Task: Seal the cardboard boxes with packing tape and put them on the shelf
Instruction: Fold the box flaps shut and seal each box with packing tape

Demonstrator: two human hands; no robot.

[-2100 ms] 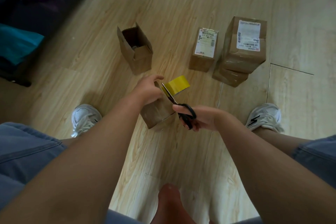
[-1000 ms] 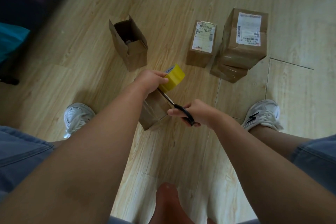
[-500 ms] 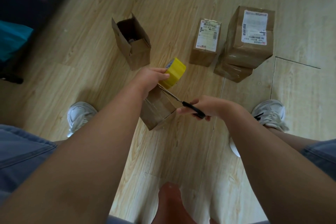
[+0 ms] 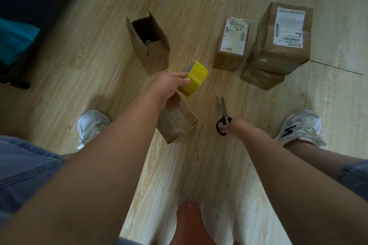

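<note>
Left shoe (image 4: pixel 92 125): white trainer flat on the wooden floor (image 4: pixel 99 69), well left of the boxes.
Open box (image 4: pixel 151 49): I see it standing upright toward the floor's far side with its flaps up and something small and dim inside.
Left hand (image 4: pixel 169 85): my fingers are wrapped around the tape roll, holding it above the near box.
Tape roll (image 4: pixel 196 78): yellow, tilted, off the floor, just this side of the open box.
Near box (image 4: pixel 177 121): closed brown carton between my feet, its top partly hidden by my wrist.
Scissors (image 4: pixel 223 113): blades together, pointing away from me.
Right hand (image 4: pixel 237 127): clamped on the black scissor handles, well apart from the left hand.
Labelled box (image 4: pixel 233 45): closed, beside the stack.
Stack (image 4: pixel 282 42): a larger labelled carton on a flatter one.
Right shoe (image 4: pixel 300 125): white trainer near the stack.
</note>
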